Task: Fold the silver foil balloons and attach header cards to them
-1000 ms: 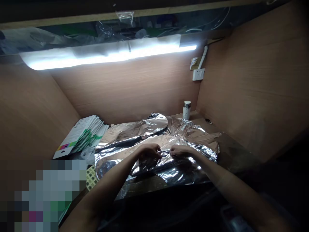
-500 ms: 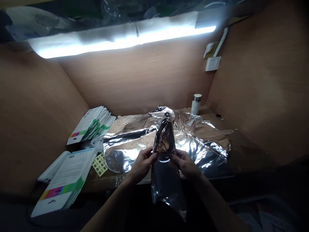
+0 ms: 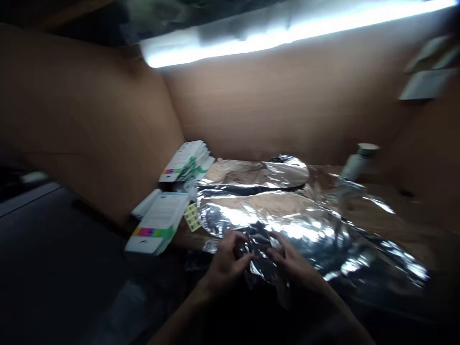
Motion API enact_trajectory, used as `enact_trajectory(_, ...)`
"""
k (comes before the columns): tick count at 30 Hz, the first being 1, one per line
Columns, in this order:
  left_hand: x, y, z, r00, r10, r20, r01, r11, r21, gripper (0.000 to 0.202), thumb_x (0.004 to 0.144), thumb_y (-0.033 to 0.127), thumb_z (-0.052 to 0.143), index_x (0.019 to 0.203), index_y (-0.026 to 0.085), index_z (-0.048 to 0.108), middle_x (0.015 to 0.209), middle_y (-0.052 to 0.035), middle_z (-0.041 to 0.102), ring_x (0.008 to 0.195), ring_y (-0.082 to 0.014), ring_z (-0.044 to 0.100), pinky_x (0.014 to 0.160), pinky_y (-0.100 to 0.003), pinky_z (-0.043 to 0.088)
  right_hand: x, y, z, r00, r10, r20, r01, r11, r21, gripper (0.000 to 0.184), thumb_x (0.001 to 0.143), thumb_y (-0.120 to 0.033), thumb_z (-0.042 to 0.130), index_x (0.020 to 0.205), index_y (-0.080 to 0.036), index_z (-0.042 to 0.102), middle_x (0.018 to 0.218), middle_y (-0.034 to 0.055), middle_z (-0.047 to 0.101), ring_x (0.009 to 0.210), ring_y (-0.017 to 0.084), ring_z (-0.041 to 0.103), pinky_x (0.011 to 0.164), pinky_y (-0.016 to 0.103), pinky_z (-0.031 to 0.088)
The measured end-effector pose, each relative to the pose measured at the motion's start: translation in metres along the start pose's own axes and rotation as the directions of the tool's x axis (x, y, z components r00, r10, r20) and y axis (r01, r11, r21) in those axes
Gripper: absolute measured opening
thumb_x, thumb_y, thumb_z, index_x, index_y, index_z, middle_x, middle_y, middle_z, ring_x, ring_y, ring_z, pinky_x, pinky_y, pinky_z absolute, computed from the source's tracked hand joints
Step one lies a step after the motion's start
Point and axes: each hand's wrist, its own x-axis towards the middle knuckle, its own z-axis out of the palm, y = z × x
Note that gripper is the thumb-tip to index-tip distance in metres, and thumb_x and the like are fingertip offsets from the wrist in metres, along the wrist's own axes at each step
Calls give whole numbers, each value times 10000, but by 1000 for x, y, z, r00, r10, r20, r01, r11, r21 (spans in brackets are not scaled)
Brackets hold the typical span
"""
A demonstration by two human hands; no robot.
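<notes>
Pinching a crumpled wad of silver foil between them at the near edge of the view, the left hand and right hand sit close together, fingers curled inward. Each grip is narrow and holds the foil, though the fingertips partly vanish into its folds and shadow. The wad looks very light, soft and thin, likely to crease or tear easily and to slip where its surface is smooth, so the thicker gathered folds seem the surest place to take hold. Just beyond the hands, a large silver foil sheet lies rumpled across the wooden worktop, its bright surface rising in loose ridges. To the left of it are a small yellow-green card and a stack of white printed cards, with another white, green-edged stack farther back against the wall panel. A white bottle with a metal cap stands blurred at the far right, below a bright strip light
</notes>
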Motion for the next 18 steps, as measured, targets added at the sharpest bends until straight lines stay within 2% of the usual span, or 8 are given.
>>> enact_trajectory(2,-3,-6,-23,998,62,-18,-58,986,156,177,836,294,739,980,218,671,1120,-79,688,955,-220,664,800,-317,545,-4,9,5,997,14,-72,-22,994,-108,579,870,-589,670,1295,-200,613,851,46,724,677,213,670,562,295,528)
enact_trajectory(4,3,-14,-71,987,0,-159,60,925,376,126,930,299,610,982,221,694,1190,-85,697,1084,-240,653,916,-346,527,-3,17,0,973,-42,-229,-6,978,-207,527,839,-594,698,1210,-221,663,946,68,746,844,259,702,677,324,567)
enact_trajectory(6,9,-22,-138,879,-110,-464,365,781,507,255,997,319,477,1119,205,669,1222,-114,695,1160,-262,629,983,-386,496,1,22,-8,944,-63,-325,-29,963,-269,490,802,-611,711,1138,-255,692,981,74,757,935,295,709,729,348,584)
enact_trajectory(8,10,-31,-202,780,-151,-608,527,682,507,355,942,343,571,1244,161,616,1376,-183,607,1324,-333,515,1078,-450,416,5,22,-16,926,-41,-375,-72,957,-281,440,794,-632,684,1061,-283,702,871,67,752,872,307,720,672,363,586)
enact_trajectory(10,10,-42,-247,706,-214,-675,641,598,481,492,803,385,738,1216,147,618,1378,-216,598,1356,-409,467,1084,-503,388,9,20,-21,905,-23,-426,-110,952,-287,416,801,-647,641,1023,-298,690,734,52,714,703,293,699,560,373,551)
enact_trajectory(12,10,-56,-267,664,-255,-703,698,549,460,518,701,394,816,1125,153,641,1318,-217,634,1330,-428,488,1066,-503,399,14,19,-22,871,-32,-490,-150,933,-327,435,803,-656,605,1053,-306,671,670,32,686,559,269,637,478,378,495)
enact_trajectory(14,10,-68,-269,645,-244,-725,711,541,450,482,674,386,824,1057,156,643,1311,-216,633,1331,-418,489,1070,-493,398,22,21,-24,857,-30,-515,-188,912,-365,458,799,-662,594,1070,-299,656,630,18,666,485,253,586,436,372,451)
enact_trajectory(18,7,-70,-270,622,-144,-770,659,627,415,368,681,312,780,979,165,622,1280,-195,642,1322,-386,516,1074,-461,415,43,23,-35,843,-14,-537,-194,924,-329,395,816,-642,604,906,-258,621,560,7,604,465,228,562,420,338,419)
